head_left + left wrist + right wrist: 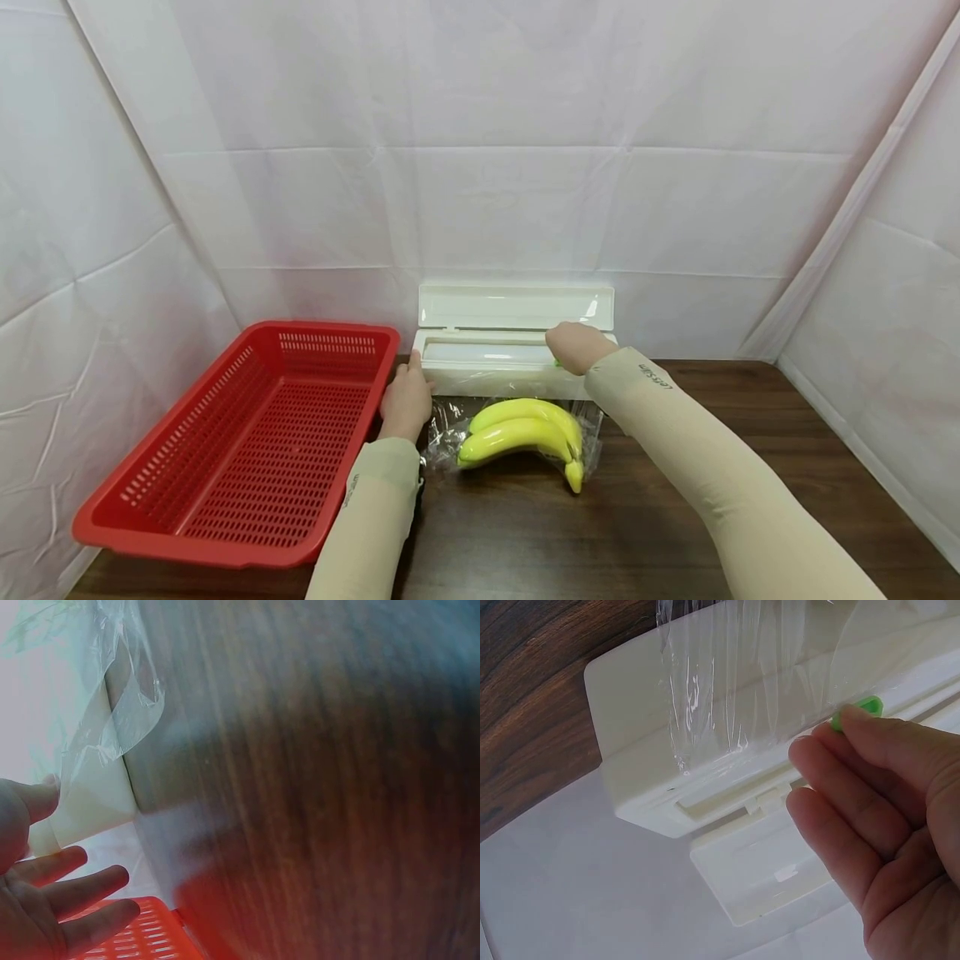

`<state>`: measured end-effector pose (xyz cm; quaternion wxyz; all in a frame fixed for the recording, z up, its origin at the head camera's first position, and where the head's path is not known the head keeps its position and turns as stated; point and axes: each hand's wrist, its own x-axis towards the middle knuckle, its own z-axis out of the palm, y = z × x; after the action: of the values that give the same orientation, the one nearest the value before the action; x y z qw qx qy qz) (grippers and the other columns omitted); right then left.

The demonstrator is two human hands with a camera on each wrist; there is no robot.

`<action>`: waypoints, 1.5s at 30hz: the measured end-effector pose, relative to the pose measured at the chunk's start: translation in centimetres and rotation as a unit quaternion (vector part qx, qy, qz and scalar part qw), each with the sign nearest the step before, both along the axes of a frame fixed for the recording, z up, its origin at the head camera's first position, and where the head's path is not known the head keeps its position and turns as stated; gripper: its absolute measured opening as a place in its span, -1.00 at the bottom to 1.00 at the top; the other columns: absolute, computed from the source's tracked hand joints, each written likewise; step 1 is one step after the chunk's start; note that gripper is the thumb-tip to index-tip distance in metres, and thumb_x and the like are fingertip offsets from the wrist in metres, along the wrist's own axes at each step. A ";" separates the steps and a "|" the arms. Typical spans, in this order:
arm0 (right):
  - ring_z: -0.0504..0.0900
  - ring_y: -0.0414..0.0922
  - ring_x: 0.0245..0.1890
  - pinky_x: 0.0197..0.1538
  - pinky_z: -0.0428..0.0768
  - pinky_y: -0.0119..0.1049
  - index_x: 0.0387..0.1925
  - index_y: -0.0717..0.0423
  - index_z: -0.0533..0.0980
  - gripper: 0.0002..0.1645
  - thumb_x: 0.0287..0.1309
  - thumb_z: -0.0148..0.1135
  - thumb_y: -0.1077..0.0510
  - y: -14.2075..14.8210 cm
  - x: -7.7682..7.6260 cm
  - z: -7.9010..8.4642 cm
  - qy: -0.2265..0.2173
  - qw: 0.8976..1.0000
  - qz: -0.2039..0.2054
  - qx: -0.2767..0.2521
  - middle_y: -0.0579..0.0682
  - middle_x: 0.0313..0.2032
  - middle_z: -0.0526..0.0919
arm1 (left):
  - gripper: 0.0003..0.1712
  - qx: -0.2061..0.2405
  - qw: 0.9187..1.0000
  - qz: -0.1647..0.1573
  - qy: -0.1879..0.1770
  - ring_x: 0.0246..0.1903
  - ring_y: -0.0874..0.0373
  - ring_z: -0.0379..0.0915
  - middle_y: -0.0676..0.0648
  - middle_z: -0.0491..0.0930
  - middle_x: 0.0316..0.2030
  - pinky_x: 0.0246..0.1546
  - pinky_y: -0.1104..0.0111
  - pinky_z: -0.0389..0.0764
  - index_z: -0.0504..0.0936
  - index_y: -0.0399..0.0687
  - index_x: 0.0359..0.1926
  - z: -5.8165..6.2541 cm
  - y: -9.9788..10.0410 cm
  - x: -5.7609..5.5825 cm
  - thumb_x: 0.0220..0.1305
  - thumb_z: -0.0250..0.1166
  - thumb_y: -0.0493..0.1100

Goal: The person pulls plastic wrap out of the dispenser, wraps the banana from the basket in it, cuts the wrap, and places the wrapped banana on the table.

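Observation:
A white cling wrap dispenser (517, 385) stands at the back of the table, its lid (517, 304) swung up and the wrap roll (487, 353) showing inside. My left hand (407, 403) touches its left end, fingers fairly straight and spread, thumb at the front corner. Over on the right part, my right hand (579, 347) pinches a small green slide cutter (873, 705) between thumb and index finger on the dispenser's edge. Clear cling film (712, 697) hangs over the front. A bunch of yellow bananas (517, 435) lies on the film before the dispenser.
A red perforated basket (300, 552) sits to the left, close beside my left hand. Dark wooden tabletop (510, 542) extends in front and to the right. White cloth walls (495, 200) enclose the back and sides.

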<state>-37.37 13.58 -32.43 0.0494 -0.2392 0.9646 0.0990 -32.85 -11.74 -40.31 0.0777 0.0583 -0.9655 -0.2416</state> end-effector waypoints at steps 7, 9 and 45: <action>0.43 -0.15 -0.55 -0.43 0.47 -0.28 -0.49 0.14 0.48 -0.77 0.20 0.01 0.42 0.1 0.1 0.1 0.010 1.000 0.004 0.001 0.02 -0.52 0.58 | -0.24 0.004 1.000 0.000 -0.002 -0.09 -0.25 0.53 -0.33 0.37 0.20 -0.11 0.01 0.56 0.03 -0.12 0.46 0.0 0.0 0.0 0.35 0.14 -0.09; 0.45 -0.14 -0.55 -0.42 0.50 -0.27 -0.51 0.14 0.47 -0.75 0.18 -0.01 0.44 0.2 0.0 0.1 0.008 1.000 0.003 -0.003 0.03 -0.52 0.58 | -0.24 0.005 1.000 0.000 -0.002 -0.09 -0.26 0.53 -0.33 0.37 0.20 -0.11 0.01 0.56 0.03 -0.11 0.46 -0.1 0.0 0.0 0.35 0.14 -0.09; 0.53 -0.12 -0.51 -0.33 0.62 -0.21 -0.46 0.18 0.52 -0.81 0.16 0.05 0.44 1.1 0.4 0.1 0.020 0.999 0.010 0.032 0.06 -0.47 0.62 | -0.25 0.010 1.000 0.000 0.008 -0.10 -0.25 0.54 -0.33 0.40 0.17 -0.13 0.01 0.57 0.06 -0.14 0.45 -0.5 0.1 0.0 0.33 0.16 -0.11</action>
<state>-36.96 14.67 -32.30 0.0368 -0.2449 0.9594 0.1352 -32.88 -11.60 -40.77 0.0849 0.0566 -0.9624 -0.2519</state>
